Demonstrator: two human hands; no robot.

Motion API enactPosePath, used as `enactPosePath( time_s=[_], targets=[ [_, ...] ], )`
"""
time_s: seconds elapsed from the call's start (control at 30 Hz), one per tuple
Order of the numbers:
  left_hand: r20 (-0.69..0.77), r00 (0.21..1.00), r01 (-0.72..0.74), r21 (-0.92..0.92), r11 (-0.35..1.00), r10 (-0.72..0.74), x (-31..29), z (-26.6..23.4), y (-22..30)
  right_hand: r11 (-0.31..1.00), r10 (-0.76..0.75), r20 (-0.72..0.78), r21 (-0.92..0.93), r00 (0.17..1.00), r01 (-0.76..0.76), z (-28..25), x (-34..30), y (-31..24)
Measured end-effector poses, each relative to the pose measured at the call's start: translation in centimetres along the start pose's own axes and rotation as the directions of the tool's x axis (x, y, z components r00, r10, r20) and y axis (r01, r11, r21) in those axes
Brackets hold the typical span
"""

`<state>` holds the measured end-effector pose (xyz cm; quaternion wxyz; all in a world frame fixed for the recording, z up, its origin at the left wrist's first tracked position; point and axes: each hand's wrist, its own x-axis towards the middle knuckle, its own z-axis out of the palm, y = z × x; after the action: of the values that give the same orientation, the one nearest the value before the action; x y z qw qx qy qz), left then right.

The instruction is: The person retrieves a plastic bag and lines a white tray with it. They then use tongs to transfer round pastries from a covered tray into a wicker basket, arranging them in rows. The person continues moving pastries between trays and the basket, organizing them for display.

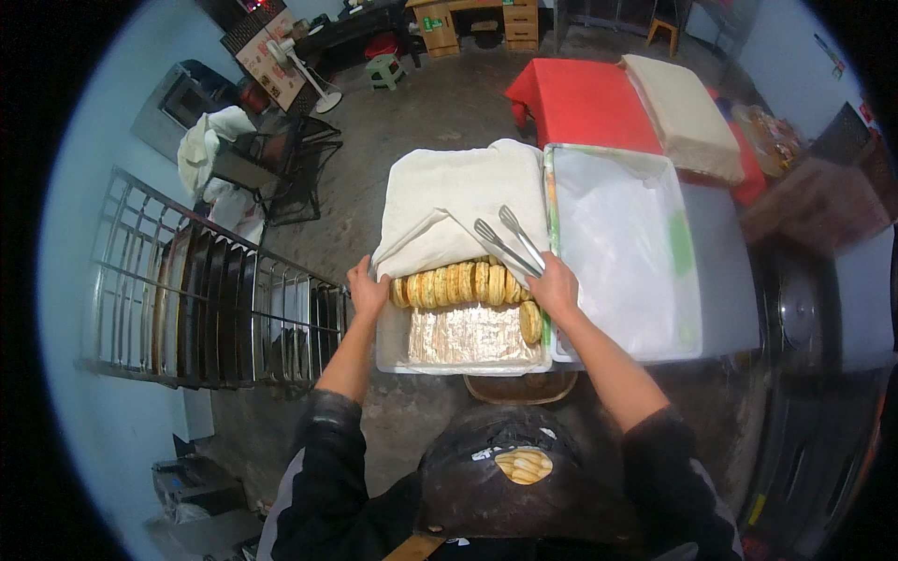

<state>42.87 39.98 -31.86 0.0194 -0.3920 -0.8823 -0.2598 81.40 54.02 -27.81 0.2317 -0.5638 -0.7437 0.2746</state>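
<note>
A foam box (398,367) in front of me holds a row of round, golden-brown flat cakes (458,284) standing on edge. One more cake (530,323) stands nearer at the right side, and shiny foil (463,337) lines the near part. A cream cloth (468,187) covers the far part, its near edge folded back. My left hand (368,285) is closed on the cloth's edge at the box's left rim. In my right hand (557,288) is a pair of metal tongs (510,238), tips pointing away over the cloth; the fingers are closed round their handle.
Right of the box stands a second white box (622,252) lined with white sheet. Beyond it are a red cloth (585,103) and a cloth-covered block (683,117). A metal rack of trays (215,299) stands at left. A fan (304,75) and green stool (383,71) are farther back.
</note>
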Motion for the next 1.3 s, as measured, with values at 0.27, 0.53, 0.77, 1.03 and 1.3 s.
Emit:
enactPosePath(
  time_s=[0.27, 0.53, 0.77, 1.03, 1.3],
  targets=[
    [0.162, 0.986, -0.028, -0.123, 0.992, 0.048, 3.9, 0.3, -1.7, 0.993, 0.116, -0.015, -0.004, 0.993, -0.116, 1.0, 4.2, 5.0],
    [-0.050, 0.990, -0.138, -0.379, 0.915, 0.129, 10.5, 0.2, 0.8, 0.457, 0.674, -0.063, 0.818, 0.736, -0.350, -1.3, 8.1, 6.9],
    [-0.082, 0.994, -0.102, -0.480, 0.872, 0.071, 5.8, 2.2, -4.7, 0.890, 0.451, -0.225, 0.181, 0.864, -0.418, -5.1, -5.5, 9.1],
    [0.193, 0.776, 0.624, -0.375, 0.686, -0.600, -17.9, 6.2, -23.1, 0.804, 0.492, -0.489, -0.061, 0.720, -0.591, -13.7, -18.4, 15.9],
    [0.749, 0.250, 0.949, -0.063, 0.310, -0.614, -43.3, 13.5, -14.3, 0.811, 0.438, -0.391, -0.215, 0.809, -0.543, -17.0, -17.2, 24.7]
  ],
)
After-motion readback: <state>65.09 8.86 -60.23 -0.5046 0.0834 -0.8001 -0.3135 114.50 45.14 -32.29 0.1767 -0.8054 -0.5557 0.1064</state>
